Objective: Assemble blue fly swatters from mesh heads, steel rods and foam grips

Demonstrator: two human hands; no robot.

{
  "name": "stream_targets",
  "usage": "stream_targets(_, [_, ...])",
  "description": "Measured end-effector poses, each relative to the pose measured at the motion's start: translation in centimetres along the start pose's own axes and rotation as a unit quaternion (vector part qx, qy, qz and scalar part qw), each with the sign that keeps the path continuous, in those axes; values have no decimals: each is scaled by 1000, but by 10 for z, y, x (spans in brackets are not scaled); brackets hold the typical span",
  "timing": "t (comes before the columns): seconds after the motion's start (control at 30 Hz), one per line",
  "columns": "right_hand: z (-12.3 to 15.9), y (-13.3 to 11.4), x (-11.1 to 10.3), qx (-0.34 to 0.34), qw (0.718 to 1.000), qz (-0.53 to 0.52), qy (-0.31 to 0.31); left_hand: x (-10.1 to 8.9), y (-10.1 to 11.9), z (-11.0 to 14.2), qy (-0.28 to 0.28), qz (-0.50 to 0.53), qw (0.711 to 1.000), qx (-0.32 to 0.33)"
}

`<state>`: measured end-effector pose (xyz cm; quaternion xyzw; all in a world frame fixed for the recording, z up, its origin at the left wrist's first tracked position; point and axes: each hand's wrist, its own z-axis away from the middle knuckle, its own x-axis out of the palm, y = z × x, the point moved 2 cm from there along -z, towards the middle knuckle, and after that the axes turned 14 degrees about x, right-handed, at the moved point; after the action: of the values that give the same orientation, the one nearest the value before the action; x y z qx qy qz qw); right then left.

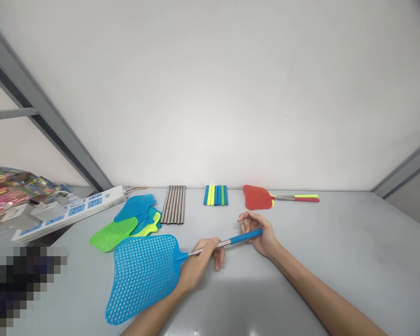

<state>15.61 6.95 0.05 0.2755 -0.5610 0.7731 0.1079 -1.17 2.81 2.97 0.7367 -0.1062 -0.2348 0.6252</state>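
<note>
A blue fly swatter (145, 273) with a perforated head, a silver metal rod and a blue grip (245, 236) is held tilted above the table, grip end up to the right. My left hand (198, 266) is closed around the rod, thumb along its top. At the far end of the grip, my right hand (267, 237) has its fingers loosely curled and apart. The grip's end rests against its palm, and the fingers are not wrapped round it. Part of the left fingers is hidden behind the rod.
Loose swatter heads (115, 233) in blue, green and yellow lie left. Several metal rods (174, 205) and coloured grips (215, 195) are lined up by the wall. Red and yellow swatters (259, 198) lie right of them. A power strip (87, 211) and plastic-wrapped items (7, 191) occupy the left side.
</note>
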Motion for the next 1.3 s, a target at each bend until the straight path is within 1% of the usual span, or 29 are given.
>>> stream_targets(0.27, [2, 1, -1, 25, 997, 56, -41, 5, 1, 2, -37, 36, 998, -27])
stream_targets(0.33, [4, 1, -2, 44, 995, 75, -53, 6, 0, 3, -31, 38, 998, -34])
stream_targets(0.47, [8, 1, -2, 89, 985, 121, -85, 7, -3, 4, -41, 48, 997, -43])
stream_targets(0.57, [10, 1, 0, 97, 983, 122, -96, 8, -5, 4, -47, 53, 996, -48])
stream_targets(0.67, [11, 0, 1, 97, 983, 123, -99, 9, -8, 4, -48, 59, 996, -52])
stream_targets(0.8, [12, 1, 3, 94, 982, 121, -108, 10, -12, 5, -56, 96, 992, -55])
stream_targets(1.03, [16, 5, 6, 90, 984, 119, -97, 12, -12, 7, -40, 162, 981, -101])
stream_targets(1.3, [21, 8, 9, 96, 985, 112, -88, 12, -8, 6, -40, 158, 980, -111])
